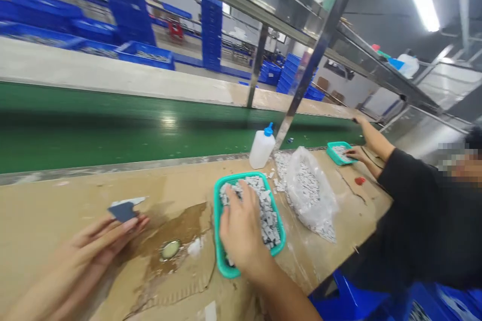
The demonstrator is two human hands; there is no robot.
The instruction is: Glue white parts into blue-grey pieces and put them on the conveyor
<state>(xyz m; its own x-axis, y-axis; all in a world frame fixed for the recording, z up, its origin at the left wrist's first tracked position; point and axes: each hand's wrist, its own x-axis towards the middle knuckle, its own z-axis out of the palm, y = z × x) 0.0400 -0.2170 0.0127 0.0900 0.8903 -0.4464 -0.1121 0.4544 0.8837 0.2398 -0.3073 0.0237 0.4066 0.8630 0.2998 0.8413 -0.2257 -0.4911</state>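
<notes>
My left hand (109,238) is closed on a small dark blue-grey angular piece (124,211), with a lighter sliver sticking out behind it. My right hand (241,225) reaches into a green plastic basket (217,251) full of small light-grey pieces (269,220). Its fingers bend down among the pieces; the fingertips are partly hidden, so I cannot tell whether they grip one. Between my hands, a small round metal-rimmed disc (170,250) lies on the stained cardboard top, beside a white lump (195,246).
A white bottle with a blue nozzle (262,148) stands behind the basket. To its right lies a clear bag of small pieces (311,190). A co-worker (406,210) at the right reaches into another green basket (341,161). Beyond runs a green belt (113,125) with metal posts.
</notes>
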